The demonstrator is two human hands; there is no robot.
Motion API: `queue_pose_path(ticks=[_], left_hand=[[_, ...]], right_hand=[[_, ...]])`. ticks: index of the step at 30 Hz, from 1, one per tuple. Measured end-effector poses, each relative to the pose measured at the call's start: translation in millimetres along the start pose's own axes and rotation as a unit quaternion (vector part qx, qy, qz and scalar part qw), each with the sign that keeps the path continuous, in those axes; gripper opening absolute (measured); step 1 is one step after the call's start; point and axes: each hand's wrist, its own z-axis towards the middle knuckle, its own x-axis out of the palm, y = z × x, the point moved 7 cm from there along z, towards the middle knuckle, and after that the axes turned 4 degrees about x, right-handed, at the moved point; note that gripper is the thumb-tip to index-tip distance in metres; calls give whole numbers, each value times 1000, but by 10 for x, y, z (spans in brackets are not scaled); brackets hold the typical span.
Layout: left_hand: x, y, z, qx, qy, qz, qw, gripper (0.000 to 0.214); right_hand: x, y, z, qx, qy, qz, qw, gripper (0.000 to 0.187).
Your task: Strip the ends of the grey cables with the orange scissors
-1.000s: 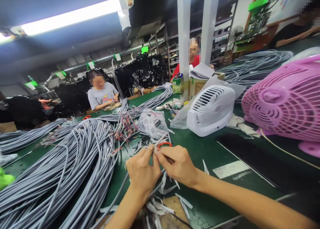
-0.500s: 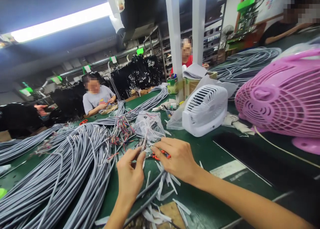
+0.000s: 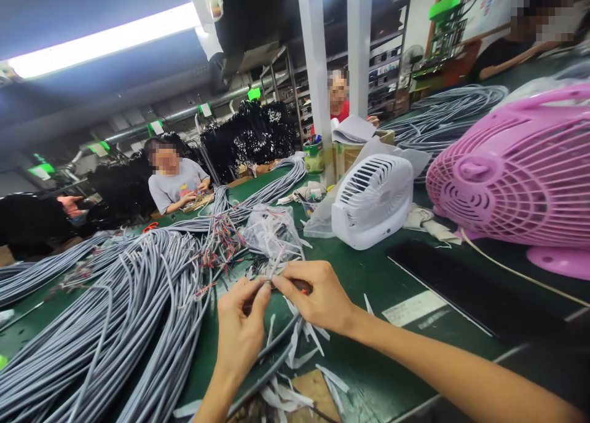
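Observation:
My left hand (image 3: 242, 328) and my right hand (image 3: 318, 297) meet fingertip to fingertip over the green table (image 3: 369, 275). Both pinch the end of a thin grey cable (image 3: 271, 364) that runs back under my left wrist. A bit of a red-handled tool (image 3: 303, 290) shows under my right fingers; whether the hand holds it I cannot tell. White paper strips (image 3: 299, 343) lie scattered beneath the hands. A big heap of grey cables (image 3: 120, 312) with coloured wire ends (image 3: 224, 241) lies to the left.
A white desk fan (image 3: 373, 201) and a pink fan (image 3: 511, 177) stand on the right. A clear plastic bag (image 3: 271, 229) lies beyond the hands. Other people sit at the far side, one in a grey shirt (image 3: 177, 186), one in red (image 3: 338, 109).
My hands have drawn together again after parting, and the pinch now sits lower and nearer the table. The red tool has slid almost fully under my right hand.

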Motion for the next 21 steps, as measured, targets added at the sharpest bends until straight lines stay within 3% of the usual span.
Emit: queue_pose_path(ticks=[3,5,8,11,12,14,16,21], left_hand=[[33,100,4,-66,10,-81,994,26],[7,220,43,-116,-16,-126,985,27],[-113,471,109,-210,-111,-196,951,35],[-120,522,155,-225,-110,-224,942,43],[-93,493,144,-223,-94,-232,942,45],[9,387,88,-216,-38,-249,943,47],[55,294,4,-217,-21,-254,942,50],[41,193,-79,-216,-19,-248,944,53]], right_hand=[[-16,54,-51,-27,-33,24,999,39],[6,144,-124,-65,-41,17,997,38],[119,304,-254,-127,-5,17,992,41],[181,350,-290,-152,13,26,988,44],[170,323,-264,-146,5,29,989,46],[132,144,-160,-54,-13,15,998,41],[104,23,-89,-2,-16,2,1000,38],[114,12,-78,1,-6,10,1000,35]])
